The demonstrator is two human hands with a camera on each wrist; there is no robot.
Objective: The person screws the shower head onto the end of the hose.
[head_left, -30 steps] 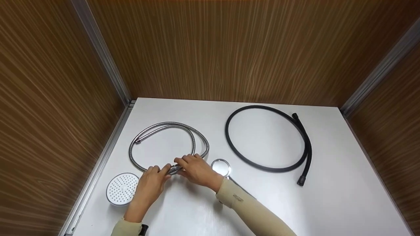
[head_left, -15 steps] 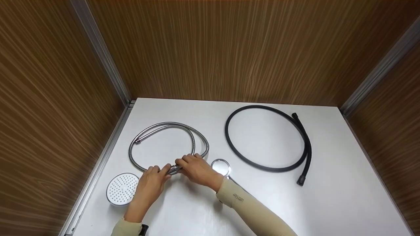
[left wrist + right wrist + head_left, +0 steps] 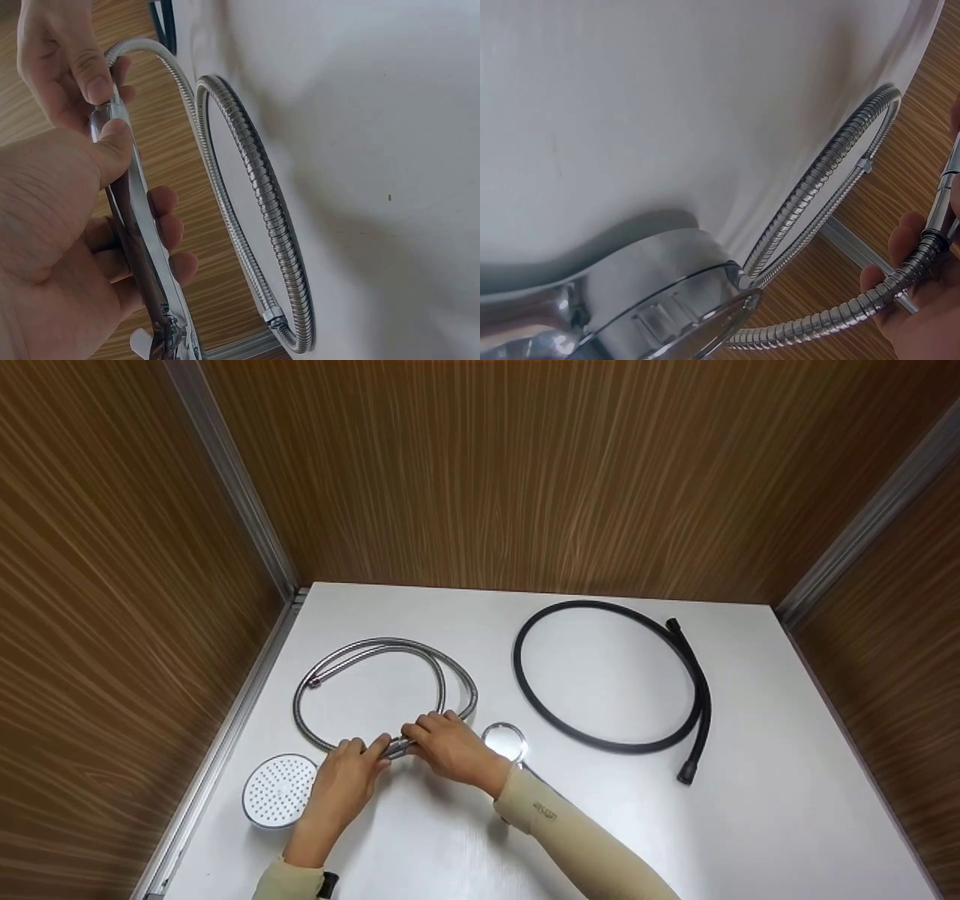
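My left hand grips the chrome handle of a shower head whose round white face shows at the left, partly behind that hand. At the far end of the handle, my right hand pinches the end of a ribbed metal shower hose with thumb and fingers. Hose end and handle meet in line between the two hands, with the left thumb close to the joint. The rest of this hose lies looped on the table, its other end free.
A smaller chrome hand shower lies beside the right wrist, its handle running under the right forearm. To the right, a black hose lies coiled on the white table. Wood-grain panels enclose the back and sides.
My right fingers have shifted slightly at the joint between hose and handle. The left hand, the hose loop and the other things keep their places.
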